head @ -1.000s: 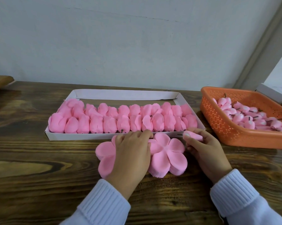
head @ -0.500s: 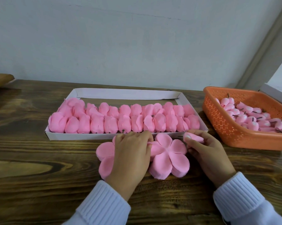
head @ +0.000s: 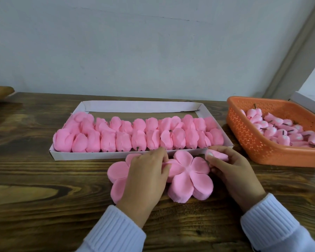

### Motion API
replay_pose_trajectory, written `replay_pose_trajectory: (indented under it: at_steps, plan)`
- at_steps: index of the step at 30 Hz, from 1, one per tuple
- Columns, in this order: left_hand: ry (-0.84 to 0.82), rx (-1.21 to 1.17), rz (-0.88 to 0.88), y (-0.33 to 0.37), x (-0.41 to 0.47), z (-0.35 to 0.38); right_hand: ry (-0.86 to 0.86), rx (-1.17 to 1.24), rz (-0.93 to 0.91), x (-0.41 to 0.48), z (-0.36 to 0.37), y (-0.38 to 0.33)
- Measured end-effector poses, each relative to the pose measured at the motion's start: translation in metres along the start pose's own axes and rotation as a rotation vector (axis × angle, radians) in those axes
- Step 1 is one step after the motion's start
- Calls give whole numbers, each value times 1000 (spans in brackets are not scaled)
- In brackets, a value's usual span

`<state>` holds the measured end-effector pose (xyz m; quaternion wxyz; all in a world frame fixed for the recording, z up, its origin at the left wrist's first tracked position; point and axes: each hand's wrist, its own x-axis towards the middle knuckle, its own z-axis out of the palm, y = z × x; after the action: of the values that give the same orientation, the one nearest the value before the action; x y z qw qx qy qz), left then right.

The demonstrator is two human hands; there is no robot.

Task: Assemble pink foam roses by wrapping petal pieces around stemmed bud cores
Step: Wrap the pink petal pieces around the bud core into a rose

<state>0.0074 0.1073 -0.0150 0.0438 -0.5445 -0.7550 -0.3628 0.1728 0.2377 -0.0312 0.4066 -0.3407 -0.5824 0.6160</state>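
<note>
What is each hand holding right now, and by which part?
The right hand pinches a bud core round its foam body, thumb near the rounded tip. The left hand appears to pinch one petal's edge of a petal piece.

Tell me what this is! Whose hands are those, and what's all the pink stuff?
There is no machine here. A person wears a camera on their head, so you look down at their own two hands over a wooden table. The right hand holds a small pink bud core. The left hand lies on piles of flower-shaped petal pieces, and its fingertips seem to pinch one petal. Behind them a white tray holds rows of finished roses. The orange basket on the right holds more bud cores with little stems.
</note>
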Motion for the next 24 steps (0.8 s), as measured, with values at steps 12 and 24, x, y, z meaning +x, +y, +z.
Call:
replay_pose_trajectory:
  at_steps: [12,24]
  plan:
    - [4,-471,-21,9,-4,-5,48,45,8,0,-3,0]
    - [21,-1114,-765,12,1,9,41,62,-5,0,-4,-2]
